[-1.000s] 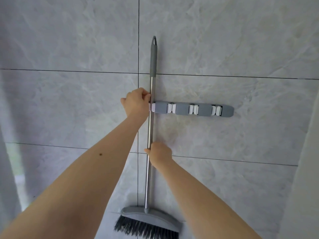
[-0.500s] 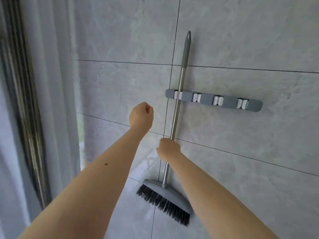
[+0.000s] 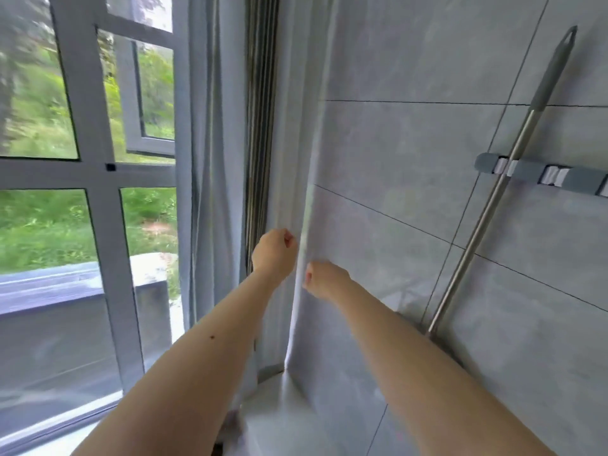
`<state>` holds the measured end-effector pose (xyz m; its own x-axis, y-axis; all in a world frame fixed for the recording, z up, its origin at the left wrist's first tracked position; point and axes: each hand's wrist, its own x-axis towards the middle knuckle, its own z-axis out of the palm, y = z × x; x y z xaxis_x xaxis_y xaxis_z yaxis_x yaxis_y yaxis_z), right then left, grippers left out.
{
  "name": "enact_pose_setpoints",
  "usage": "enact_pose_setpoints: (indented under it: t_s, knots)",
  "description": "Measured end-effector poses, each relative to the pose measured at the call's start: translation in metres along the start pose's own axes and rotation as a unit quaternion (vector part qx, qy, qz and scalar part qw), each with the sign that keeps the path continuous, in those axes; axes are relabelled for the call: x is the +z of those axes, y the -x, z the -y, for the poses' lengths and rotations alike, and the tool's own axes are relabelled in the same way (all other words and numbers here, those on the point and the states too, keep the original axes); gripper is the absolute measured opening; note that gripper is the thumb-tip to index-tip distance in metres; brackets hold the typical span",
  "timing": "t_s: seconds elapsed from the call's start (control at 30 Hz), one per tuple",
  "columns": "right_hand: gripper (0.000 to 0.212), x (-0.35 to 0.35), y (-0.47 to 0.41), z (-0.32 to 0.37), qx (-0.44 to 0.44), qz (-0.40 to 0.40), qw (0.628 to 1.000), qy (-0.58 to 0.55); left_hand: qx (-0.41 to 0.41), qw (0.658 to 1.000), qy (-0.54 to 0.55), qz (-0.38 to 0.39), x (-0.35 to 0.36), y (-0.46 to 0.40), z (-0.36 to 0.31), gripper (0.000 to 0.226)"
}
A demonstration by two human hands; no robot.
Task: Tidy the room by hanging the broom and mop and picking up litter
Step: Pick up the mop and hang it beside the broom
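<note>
Steel-shafted, with a grey grip at its top end, the broom handle (image 3: 503, 179) leans diagonally across the tiled wall (image 3: 394, 159) at the right of the view, its shaft seated in the first white clip of the grey wall rack (image 3: 523, 172). The broom's head is hidden behind the right forearm. A second white clip on the rack sits just to the right of the shaft and holds nothing. Neither hand touches the broom. The right hand (image 3: 324, 279) is held out in front of the wall, well to the left of the shaft, with its fingers curled into a loose fist that grips nothing; the forearm runs back toward the lower right corner. The left hand (image 3: 274, 253) is raised slightly higher and just to the left of the right hand, likewise curled into an empty fist, in front of the pale curtain (image 3: 289, 126) that hangs at the wall's edge. The two fists are near each other but apart. Left of the curtain stands a grey-framed window (image 3: 98, 179) with greenery outside, blurred. No brand, label or readable writing appears on any item.
</note>
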<state>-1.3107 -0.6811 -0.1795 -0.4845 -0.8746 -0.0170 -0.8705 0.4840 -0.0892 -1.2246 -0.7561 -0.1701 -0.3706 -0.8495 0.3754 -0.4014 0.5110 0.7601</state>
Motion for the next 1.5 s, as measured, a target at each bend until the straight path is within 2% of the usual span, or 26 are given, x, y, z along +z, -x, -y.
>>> enact_pose_setpoints:
  t_s: [0.13,0.3,0.4,0.6,0.7,1.0,1.1,1.23,1.43,1.5]
  knots:
    - [0.029,0.019,-0.003,0.075,-0.069,0.03,0.997,0.004,-0.048,0.998,-0.016,-0.048,-0.056,0.015,0.063,0.022]
    - [0.03,0.054,-0.001,0.2,-0.17,0.076,0.982,0.012,-0.126,0.985,-0.057,-0.099,-0.149,0.047,0.162,0.022]
    - [0.027,0.082,0.008,0.273,-0.229,0.082,0.97,0.015,-0.174,0.976,-0.071,-0.111,-0.2,0.072,0.223,0.021]
    - [0.016,0.144,0.036,0.391,-0.291,0.114,0.949,0.048,-0.269,0.953,-0.1,-0.095,-0.285,0.126,0.333,0.018]
    - [0.025,0.179,0.045,0.433,-0.299,0.143,0.942,0.053,-0.32,0.938,-0.1,-0.09,-0.316,0.152,0.384,0.02]
    - [0.03,0.296,0.045,0.501,-0.329,0.249,0.907,0.08,-0.428,0.9,-0.08,-0.034,-0.329,0.21,0.505,0.017]
    - [0.029,0.348,0.027,0.524,-0.328,0.302,0.891,0.085,-0.477,0.875,-0.075,-0.014,-0.318,0.212,0.559,0.018]
    - [0.028,0.375,0.017,0.529,-0.339,0.331,0.876,0.09,-0.5,0.863,-0.067,-0.002,-0.312,0.217,0.584,0.02]
    - [0.015,0.486,-0.021,0.556,-0.33,0.394,0.851,0.103,-0.53,0.842,-0.095,0.046,-0.29,0.224,0.689,0.02]
    - [0.02,0.522,-0.023,0.56,-0.321,0.41,0.847,0.107,-0.539,0.831,-0.11,0.08,-0.281,0.237,0.723,0.02]
